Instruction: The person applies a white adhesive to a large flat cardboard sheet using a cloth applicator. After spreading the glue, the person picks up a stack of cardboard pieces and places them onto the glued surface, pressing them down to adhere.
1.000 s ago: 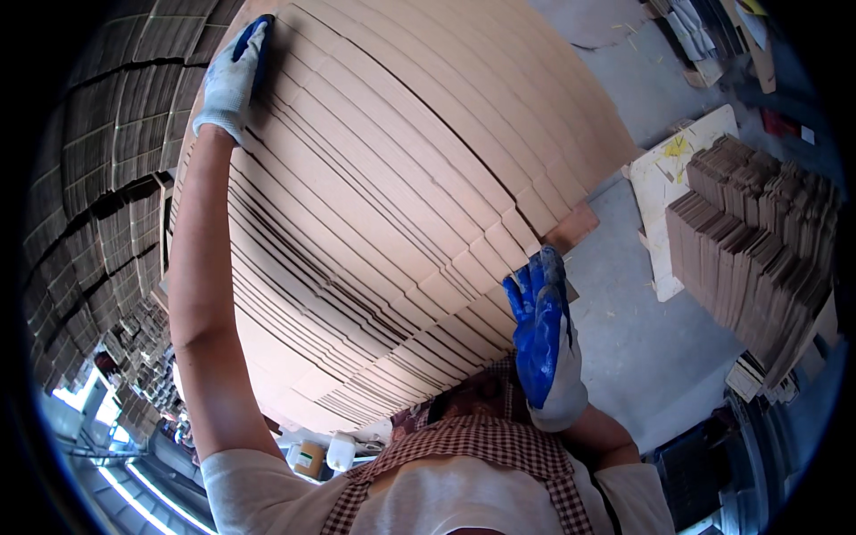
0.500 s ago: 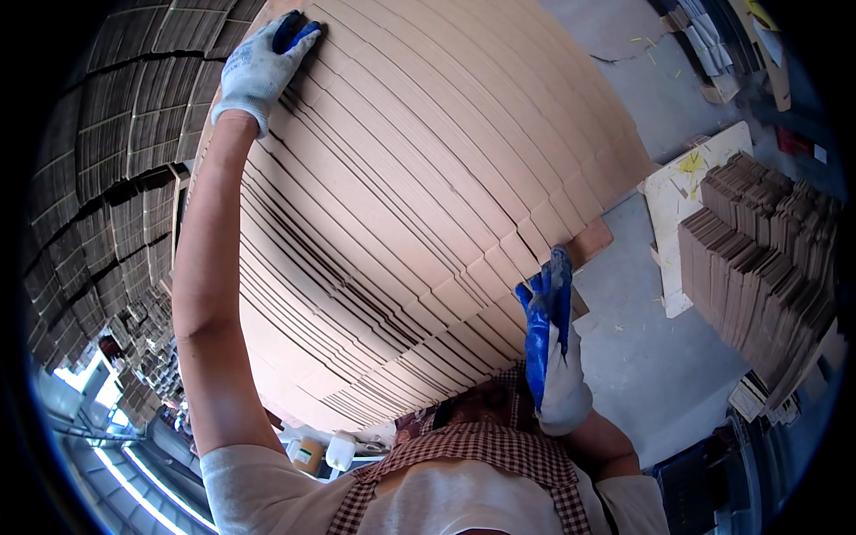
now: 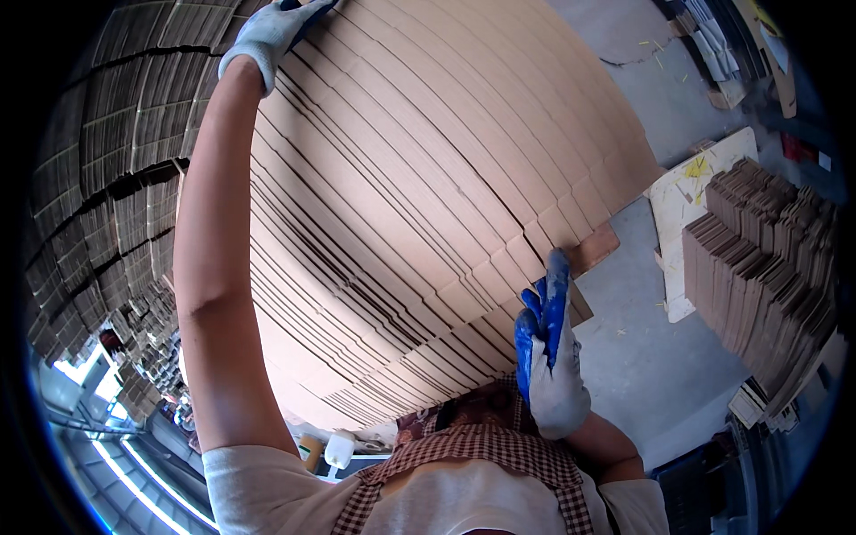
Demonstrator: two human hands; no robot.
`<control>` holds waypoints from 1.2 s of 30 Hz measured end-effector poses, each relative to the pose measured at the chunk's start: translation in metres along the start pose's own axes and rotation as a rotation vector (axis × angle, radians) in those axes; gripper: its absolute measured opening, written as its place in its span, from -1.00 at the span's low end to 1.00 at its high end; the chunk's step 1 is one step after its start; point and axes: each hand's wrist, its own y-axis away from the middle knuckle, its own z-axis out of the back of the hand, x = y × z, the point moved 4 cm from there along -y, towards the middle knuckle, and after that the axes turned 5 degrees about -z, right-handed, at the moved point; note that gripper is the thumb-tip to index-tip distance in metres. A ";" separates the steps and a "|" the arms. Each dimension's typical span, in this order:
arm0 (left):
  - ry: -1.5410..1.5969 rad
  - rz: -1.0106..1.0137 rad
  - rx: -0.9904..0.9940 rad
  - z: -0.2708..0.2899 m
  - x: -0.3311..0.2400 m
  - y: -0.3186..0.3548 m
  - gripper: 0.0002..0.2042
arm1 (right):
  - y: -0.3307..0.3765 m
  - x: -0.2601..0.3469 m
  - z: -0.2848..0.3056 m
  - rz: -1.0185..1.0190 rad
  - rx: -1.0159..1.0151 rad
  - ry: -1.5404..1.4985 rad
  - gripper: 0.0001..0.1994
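A big fanned stack of flat brown cardboard sheets (image 3: 401,178) fills the middle of the view, its edges overlapping like steps. My left hand (image 3: 272,40), in a white knit glove with blue-coated fingers, reaches to the stack's far left edge. Its fingers look extended along the cardboard, partly cut off by the top of the picture. Close to my body on the right, my right hand (image 3: 551,352) wears the same kind of glove. Its fingers point away from me, stretched out against the side edges of the sheets, gripping nothing that I can see.
Tall bundles of stacked cardboard (image 3: 116,125) line the left side. On the right, a pile of folded cardboard (image 3: 758,259) stands by a pale board (image 3: 670,214) with yellow scraps. Grey floor (image 3: 651,357) lies between. A white plastic container (image 3: 340,448) is behind the stack's near edge.
My left hand has slid farther away and slightly right along the stack's edge, partly leaving the picture. My right hand stays at the near right edge, its fingers slightly shifted.
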 end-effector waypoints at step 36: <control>-0.448 -0.551 -0.544 -0.008 -0.045 0.084 -0.55 | -0.024 0.032 0.046 0.477 -0.466 0.808 -0.41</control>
